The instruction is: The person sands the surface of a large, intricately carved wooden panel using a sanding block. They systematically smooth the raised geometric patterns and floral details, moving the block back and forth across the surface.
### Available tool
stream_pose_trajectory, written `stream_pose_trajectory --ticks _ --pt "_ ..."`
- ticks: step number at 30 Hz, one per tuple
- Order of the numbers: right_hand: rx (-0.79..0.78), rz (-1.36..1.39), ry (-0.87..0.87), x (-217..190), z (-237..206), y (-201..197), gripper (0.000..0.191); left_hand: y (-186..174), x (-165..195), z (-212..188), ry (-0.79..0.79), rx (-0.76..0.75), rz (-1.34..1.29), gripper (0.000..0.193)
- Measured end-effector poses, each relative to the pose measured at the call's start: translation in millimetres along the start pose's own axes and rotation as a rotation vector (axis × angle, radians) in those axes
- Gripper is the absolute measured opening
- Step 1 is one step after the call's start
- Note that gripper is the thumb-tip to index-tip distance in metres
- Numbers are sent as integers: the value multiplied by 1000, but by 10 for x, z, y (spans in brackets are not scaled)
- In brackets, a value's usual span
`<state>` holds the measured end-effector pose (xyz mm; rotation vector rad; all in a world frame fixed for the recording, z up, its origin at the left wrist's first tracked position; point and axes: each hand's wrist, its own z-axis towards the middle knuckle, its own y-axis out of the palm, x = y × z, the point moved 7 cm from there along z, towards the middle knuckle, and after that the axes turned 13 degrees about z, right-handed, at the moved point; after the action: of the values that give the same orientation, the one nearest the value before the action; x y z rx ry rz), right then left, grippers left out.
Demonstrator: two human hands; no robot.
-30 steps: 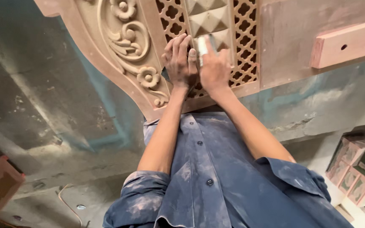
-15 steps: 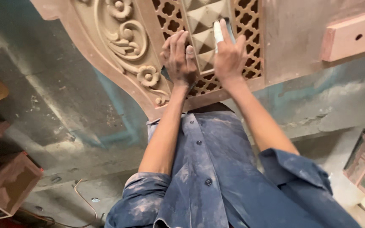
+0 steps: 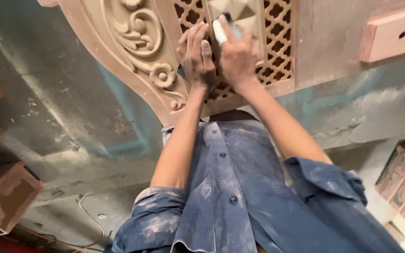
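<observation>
Sanding pad (image 3: 220,29) now nearer the 12 o'clock edge of carved panel (image 3: 165,56), up from lower lattice, clamped in right hand (image 3: 236,56); left hand (image 3: 196,55) flat, empty, bracing.

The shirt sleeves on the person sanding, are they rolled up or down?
Rolled up. The blue shirt's sleeves are bunched near the elbows, leaving both forearms bare up to the left hand and right hand on the carved wooden panel.

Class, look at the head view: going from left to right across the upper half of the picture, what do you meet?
Carved scroll and flower relief → left hand flat on the lattice → small pale block under the right hand → pierced lattice strip → pink wooden block with a hole.
</observation>
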<state>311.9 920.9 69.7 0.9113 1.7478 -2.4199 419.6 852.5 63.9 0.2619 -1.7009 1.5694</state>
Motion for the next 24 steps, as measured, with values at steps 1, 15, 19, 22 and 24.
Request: stream_pose_trajectory --ticks 1,15,19,22,24 --pt "-19 -43 48 20 -9 19 43 7 -6 -6 -3 -3 -3 47" --pt "83 10 128 16 -21 -64 49 -7 -7 -18 -11 -18 45 46" --pt "-27 -88 67 -31 -47 14 42 -12 18 -18 -1 -22 25 45" --pt "-11 -48 188 86 -4 32 46 -9 -1 -26 -6 -15 45 45" --pt "-10 0 229 134 32 62 33 0 -6 -47 7 -20 52 45"
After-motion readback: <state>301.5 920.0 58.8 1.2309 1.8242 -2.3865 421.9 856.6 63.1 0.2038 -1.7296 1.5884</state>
